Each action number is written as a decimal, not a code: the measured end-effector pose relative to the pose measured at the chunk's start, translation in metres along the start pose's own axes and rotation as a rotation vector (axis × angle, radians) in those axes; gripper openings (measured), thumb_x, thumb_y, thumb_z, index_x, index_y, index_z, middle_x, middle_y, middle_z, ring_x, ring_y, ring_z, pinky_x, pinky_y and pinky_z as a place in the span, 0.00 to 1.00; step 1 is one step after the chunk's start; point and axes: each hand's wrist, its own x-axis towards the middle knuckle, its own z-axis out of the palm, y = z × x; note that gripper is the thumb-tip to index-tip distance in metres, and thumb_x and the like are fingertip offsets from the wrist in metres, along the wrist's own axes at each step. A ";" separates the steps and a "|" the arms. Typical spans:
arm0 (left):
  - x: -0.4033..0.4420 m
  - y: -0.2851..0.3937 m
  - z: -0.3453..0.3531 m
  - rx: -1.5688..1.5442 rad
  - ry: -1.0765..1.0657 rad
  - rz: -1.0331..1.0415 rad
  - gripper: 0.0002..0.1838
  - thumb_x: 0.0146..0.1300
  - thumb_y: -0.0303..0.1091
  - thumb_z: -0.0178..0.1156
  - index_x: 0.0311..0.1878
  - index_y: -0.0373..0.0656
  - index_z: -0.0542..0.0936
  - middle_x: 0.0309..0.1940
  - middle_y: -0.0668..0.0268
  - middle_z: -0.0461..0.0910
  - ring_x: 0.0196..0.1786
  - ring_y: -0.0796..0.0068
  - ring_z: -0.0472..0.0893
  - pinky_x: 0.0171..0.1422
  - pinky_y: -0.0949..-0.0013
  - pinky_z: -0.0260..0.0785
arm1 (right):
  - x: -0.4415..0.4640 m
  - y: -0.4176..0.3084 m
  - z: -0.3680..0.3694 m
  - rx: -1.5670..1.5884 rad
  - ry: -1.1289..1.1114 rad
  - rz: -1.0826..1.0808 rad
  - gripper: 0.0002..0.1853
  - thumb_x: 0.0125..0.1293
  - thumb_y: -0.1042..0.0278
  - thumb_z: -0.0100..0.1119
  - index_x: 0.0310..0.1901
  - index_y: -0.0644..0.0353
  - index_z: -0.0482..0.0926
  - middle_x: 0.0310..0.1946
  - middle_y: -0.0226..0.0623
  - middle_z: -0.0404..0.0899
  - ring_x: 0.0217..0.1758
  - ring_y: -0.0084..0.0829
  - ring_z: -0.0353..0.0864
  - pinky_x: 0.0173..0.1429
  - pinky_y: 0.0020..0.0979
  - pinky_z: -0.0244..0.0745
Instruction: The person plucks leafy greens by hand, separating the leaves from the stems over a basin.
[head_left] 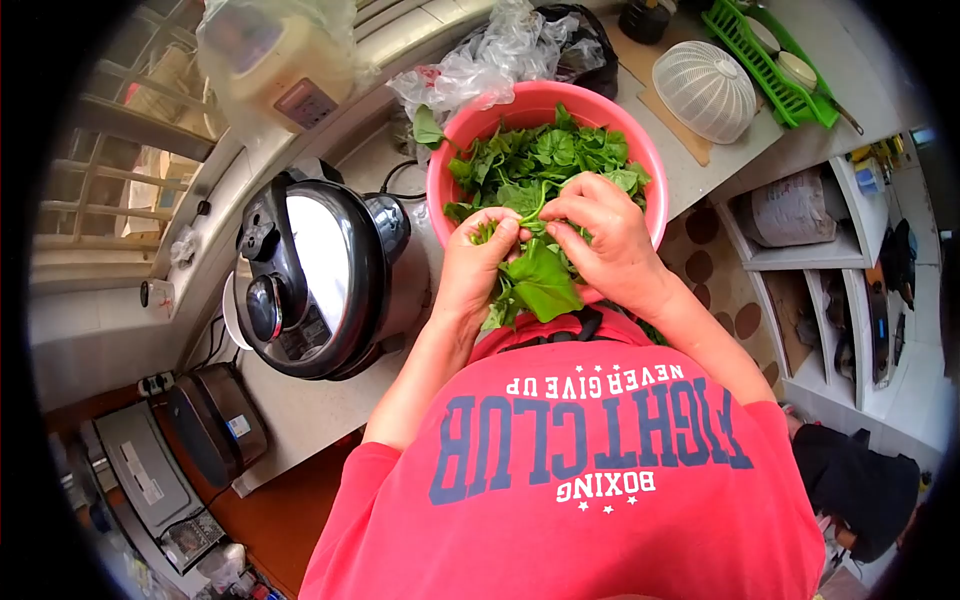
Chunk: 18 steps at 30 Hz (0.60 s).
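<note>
Fingers of our left hand (468, 268) are pinched on the green stems (541, 205), and those of our right hand (618, 238) grip the same greens, so all 2 hands' worth of hold rests on thin, soft stalks. Going from the left, the black-lidded cooker (345, 265) stands near our left forearm; a careless elbow could knock it, or catch the cord (399, 165) beside it. At the tub's left rim, 1 leafy sprig (427, 127) pokes outward, and a brush from our wrist could tip it out. In the middle, the greens fill the pink tub (650, 150), with 1 broad leaf (545, 281) hanging below our fingers, close to our red shirt (590, 430); if our pinch slackened, it could drop there. Pulling hard with both thumbs might crush the stems or tear good leaf away. Farther right, the tub seems close to the edge of the surface (690, 185), so leaning on its rim might shift or tip it.
</note>
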 end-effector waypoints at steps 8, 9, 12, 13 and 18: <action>-0.010 0.006 0.017 0.280 0.038 0.163 0.04 0.63 0.27 0.61 0.38 0.38 0.78 0.30 0.69 0.79 0.32 0.83 0.75 0.36 0.78 0.67 | -0.006 0.006 0.010 0.006 0.033 0.080 0.04 0.50 0.73 0.63 0.28 0.60 0.77 0.26 0.38 0.73 0.33 0.41 0.75 0.37 0.39 0.69; -0.010 0.006 0.018 0.433 0.076 0.232 0.04 0.61 0.26 0.62 0.37 0.37 0.78 0.30 0.69 0.80 0.32 0.83 0.75 0.36 0.76 0.68 | -0.008 0.007 0.013 0.013 0.042 0.126 0.04 0.50 0.73 0.62 0.26 0.60 0.77 0.25 0.39 0.72 0.31 0.42 0.75 0.35 0.40 0.69; -0.007 0.000 0.018 0.703 0.117 0.569 0.03 0.57 0.24 0.63 0.33 0.36 0.78 0.28 0.64 0.79 0.32 0.73 0.77 0.37 0.69 0.69 | -0.010 0.009 0.023 -0.003 0.097 0.199 0.04 0.50 0.73 0.61 0.24 0.61 0.76 0.23 0.41 0.72 0.29 0.43 0.75 0.33 0.40 0.69; -0.008 0.003 0.020 0.829 0.125 0.717 0.04 0.56 0.24 0.63 0.32 0.36 0.77 0.27 0.62 0.79 0.32 0.69 0.78 0.37 0.68 0.69 | -0.011 0.011 0.025 -0.027 0.143 0.226 0.04 0.50 0.73 0.60 0.24 0.62 0.76 0.23 0.42 0.72 0.28 0.44 0.75 0.32 0.40 0.69; -0.011 0.013 0.013 0.701 0.147 0.504 0.03 0.62 0.26 0.60 0.34 0.38 0.77 0.26 0.70 0.79 0.29 0.84 0.75 0.33 0.78 0.66 | -0.014 0.058 0.016 0.526 0.222 0.696 0.05 0.60 0.72 0.59 0.29 0.62 0.78 0.22 0.27 0.73 0.26 0.17 0.69 0.30 0.23 0.65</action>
